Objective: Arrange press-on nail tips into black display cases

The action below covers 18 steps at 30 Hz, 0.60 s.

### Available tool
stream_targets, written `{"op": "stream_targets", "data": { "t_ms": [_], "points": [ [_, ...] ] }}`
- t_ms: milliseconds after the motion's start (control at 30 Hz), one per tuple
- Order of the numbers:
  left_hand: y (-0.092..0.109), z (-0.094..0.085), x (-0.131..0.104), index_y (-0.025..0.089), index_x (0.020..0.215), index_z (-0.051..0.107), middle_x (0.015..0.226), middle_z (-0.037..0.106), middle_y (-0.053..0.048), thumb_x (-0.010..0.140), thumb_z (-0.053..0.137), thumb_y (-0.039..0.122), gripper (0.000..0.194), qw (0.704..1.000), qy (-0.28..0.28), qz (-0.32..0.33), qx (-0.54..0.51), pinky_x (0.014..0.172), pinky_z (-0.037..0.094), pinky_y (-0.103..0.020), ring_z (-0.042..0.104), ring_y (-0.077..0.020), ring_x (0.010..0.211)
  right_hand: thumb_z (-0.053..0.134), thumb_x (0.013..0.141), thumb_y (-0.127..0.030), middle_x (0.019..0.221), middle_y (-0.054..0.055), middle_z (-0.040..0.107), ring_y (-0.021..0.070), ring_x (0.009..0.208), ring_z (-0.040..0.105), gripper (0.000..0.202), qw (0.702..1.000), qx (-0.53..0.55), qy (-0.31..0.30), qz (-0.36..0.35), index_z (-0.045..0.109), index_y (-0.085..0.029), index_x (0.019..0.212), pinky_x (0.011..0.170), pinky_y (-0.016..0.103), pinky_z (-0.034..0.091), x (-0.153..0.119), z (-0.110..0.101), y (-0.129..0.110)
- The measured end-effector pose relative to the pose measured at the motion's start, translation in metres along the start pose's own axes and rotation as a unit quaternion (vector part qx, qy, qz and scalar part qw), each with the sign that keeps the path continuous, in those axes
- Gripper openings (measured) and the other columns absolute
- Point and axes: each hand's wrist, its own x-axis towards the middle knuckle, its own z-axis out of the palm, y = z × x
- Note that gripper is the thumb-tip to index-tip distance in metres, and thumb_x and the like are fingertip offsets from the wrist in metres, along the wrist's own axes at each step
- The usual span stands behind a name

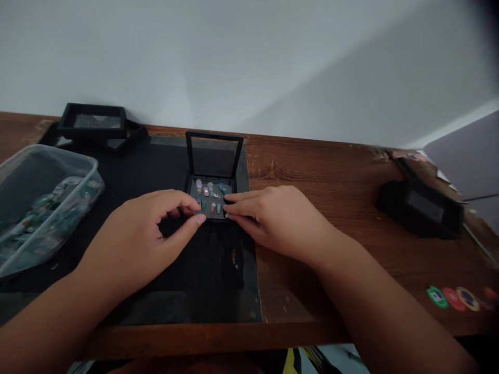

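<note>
Brown tabletop bears the case, lid raised, right of the tub: probably light, stiff, best held by its rim. Left hand curls, right hand extends fingers there; whether gripping, I cannot tell.

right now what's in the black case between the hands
In the black case: small nail-shaped pieces, some teal, some pinkish. Fingers of the left hand and right hand partly cover its sides; what lies beneath is hidden.
</note>
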Motion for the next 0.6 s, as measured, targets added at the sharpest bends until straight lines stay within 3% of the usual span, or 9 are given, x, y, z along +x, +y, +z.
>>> {"op": "stream_targets", "data": {
  "t_ms": [133, 433, 600],
  "points": [
    [-0.0006, -0.0001, -0.0005, 0.033, 0.102, 0.077, 0.096, 0.079, 0.003, 0.096, 0.065, 0.049, 0.021, 1.000, -0.005, -0.004, 0.000, 0.071, 0.051, -0.035, 0.071, -0.0219, 0.086, 0.063, 0.103, -0.022, 0.134, -0.002, 0.080, 0.0259, 0.106, 0.081, 0.026, 1.000, 0.003, 0.018, 0.003, 0.086, -0.031, 0.109, 0.071, 0.034, 0.052, -0.0002, 0.0029, 0.0023],
    [0.0025, 0.0005, 0.0014, 0.036, 0.104, 0.079, 0.098, 0.079, 0.002, 0.092, 0.064, 0.057, 0.028, 0.998, -0.033, -0.051, 0.004, 0.067, 0.051, -0.037, 0.071, -0.0251, 0.084, 0.064, 0.099, -0.015, 0.111, 0.000, 0.082, 0.0196, 0.091, 0.078, 0.028, 0.998, 0.009, 0.039, 0.039, 0.086, -0.030, 0.106, 0.065, 0.030, 0.043, 0.0008, 0.0037, 0.0047],
    [0.0011, 0.0012, 0.0017, 0.039, 0.108, 0.078, 0.104, 0.080, 0.003, 0.090, 0.063, 0.059, 0.031, 0.995, -0.061, -0.073, 0.021, 0.067, 0.051, -0.040, 0.072, -0.0264, 0.083, 0.059, 0.097, -0.009, 0.116, 0.000, 0.081, 0.0196, 0.092, 0.077, 0.036, 0.998, 0.010, 0.042, 0.036, 0.085, -0.031, 0.108, 0.066, 0.030, 0.042, 0.0012, 0.0039, 0.0052]
  ]
}}
